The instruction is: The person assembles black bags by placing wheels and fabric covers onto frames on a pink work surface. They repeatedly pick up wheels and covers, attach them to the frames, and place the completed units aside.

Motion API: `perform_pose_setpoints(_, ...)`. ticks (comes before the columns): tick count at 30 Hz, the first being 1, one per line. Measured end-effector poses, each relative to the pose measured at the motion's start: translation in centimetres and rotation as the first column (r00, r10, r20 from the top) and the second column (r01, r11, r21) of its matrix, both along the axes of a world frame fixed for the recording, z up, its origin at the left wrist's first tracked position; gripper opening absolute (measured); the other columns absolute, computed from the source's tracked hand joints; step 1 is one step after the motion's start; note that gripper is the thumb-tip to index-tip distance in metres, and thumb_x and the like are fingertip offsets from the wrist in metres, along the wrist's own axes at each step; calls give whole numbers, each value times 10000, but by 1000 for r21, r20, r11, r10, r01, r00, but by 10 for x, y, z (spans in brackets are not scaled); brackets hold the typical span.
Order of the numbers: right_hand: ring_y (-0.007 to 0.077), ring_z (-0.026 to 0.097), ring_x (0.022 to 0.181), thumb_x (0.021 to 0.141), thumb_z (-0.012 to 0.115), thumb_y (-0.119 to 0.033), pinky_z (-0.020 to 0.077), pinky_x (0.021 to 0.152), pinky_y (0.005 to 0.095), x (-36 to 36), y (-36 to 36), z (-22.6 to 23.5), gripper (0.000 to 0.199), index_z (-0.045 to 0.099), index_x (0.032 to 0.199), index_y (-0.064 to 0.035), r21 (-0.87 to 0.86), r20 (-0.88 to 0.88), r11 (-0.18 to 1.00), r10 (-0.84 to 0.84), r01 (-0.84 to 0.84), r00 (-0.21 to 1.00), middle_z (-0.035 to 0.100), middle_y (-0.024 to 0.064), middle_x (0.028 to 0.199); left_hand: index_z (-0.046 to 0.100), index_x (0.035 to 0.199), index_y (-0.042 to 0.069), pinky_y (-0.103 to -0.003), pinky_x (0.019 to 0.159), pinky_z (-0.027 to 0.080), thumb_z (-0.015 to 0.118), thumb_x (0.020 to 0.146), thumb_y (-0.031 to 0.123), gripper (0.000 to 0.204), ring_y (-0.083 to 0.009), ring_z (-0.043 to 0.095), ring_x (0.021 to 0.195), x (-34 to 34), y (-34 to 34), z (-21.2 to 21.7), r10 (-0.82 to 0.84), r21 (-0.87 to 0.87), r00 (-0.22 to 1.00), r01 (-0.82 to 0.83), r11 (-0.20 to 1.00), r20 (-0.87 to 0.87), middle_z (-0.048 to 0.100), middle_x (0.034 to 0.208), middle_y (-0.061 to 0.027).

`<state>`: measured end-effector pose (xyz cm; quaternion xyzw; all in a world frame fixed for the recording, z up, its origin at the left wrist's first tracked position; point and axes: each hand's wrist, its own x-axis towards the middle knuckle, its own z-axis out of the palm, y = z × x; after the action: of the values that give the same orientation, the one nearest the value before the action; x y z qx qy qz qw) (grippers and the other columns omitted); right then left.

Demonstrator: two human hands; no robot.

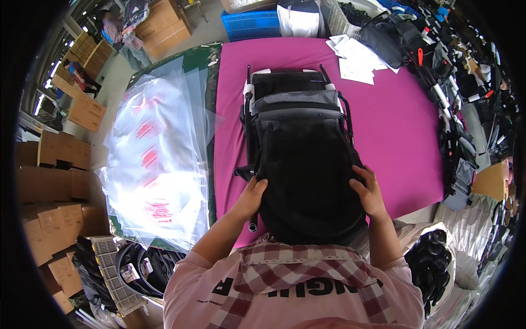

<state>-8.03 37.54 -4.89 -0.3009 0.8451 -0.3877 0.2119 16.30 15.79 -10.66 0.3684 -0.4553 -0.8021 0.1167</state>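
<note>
A folded black stroller (298,104) is lying lengthwise on the magenta-covered bench (405,137), its grey band and white-tipped frame pointing away from the person. Over its near end a black fabric cover (309,186) is draping, reaching down to the bench's near edge. The left hand (253,193) is gripping the cover's left edge, fingers curled into the cloth; the right hand (368,191) is clasping the right edge the same way.

To the left, a stack of clear plastic bags (156,159) with red printed patches is lying fanned out over a green surface (207,60), just beside the magenta covering; their number cannot be told. At the far right corner of the bench, a loose pile of white paper sheets (356,57) is lying. Beyond the far edge a blue plastic crate (249,24) is standing. Brown cardboard boxes (60,181) are stacking along the left side, many of them. More black stroller parts (455,115) are crowding the right edge.

The right half of the bench is lying open between the stroller and that clutter.
</note>
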Motion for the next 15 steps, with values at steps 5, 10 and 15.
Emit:
perform_pose_setpoints(5,367,405,1319,791,651,-172,327,1091,402,-56,-68,-32,462,608,1239,-68,-144,163,988,73,-50,984,430,239,1397,512,1281,10,-313,907,468,492,954,295,434,-201,602,1010,-56,-43,-26,44,-3,987,-44,999,155,621,1127,-114)
perform_pose_setpoints(10,325,553,1165,733,598,-8,440,973,363,-113,-123,-120,440,650,1162,-84,-321,64,947,48,-25,997,558,190,1276,564,1184,-2,-350,845,460,506,927,313,411,-234,612,950,-127,-74,-55,158,-361,919,-18,933,362,646,1044,-128)
perform_pose_setpoints(15,341,626,976,758,591,11,526,815,400,-158,-141,-150,295,662,1037,-54,-243,-316,960,58,-140,947,584,159,1214,416,1255,-119,-478,907,443,465,938,306,533,-492,565,1043,-139,-58,-140,244,-743,889,145,653,388,593,1079,-353)
